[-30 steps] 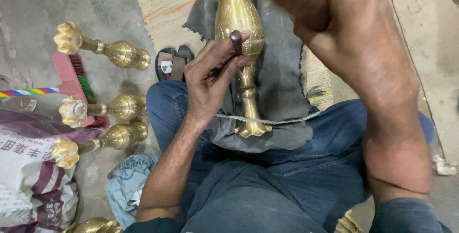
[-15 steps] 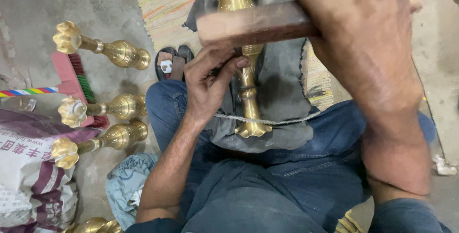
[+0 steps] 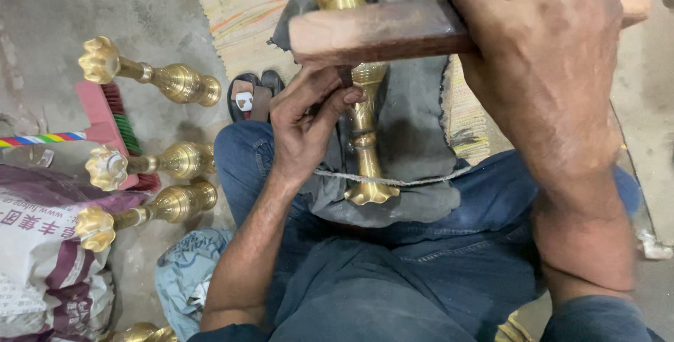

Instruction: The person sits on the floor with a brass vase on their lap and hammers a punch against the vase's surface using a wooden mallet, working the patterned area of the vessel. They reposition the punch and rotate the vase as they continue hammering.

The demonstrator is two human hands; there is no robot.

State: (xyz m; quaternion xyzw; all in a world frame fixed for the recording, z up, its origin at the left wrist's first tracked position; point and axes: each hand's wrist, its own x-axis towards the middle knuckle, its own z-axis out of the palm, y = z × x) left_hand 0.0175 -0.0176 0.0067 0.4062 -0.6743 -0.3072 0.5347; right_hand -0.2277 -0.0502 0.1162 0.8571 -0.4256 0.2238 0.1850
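The brass vase (image 3: 363, 114) lies on the grey cloth (image 3: 414, 131) across the lap. The left hand (image 3: 305, 128) pinches a small punch (image 3: 345, 75) against the vase. The right hand (image 3: 540, 68) grips a wooden block (image 3: 379, 31) just above the punch. Hold the punch steady and tap straight down.

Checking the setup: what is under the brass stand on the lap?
A grey cloth lies under the brass stand, over blue jeans; a string crosses its foot. Anything beneath the cloth is hidden.
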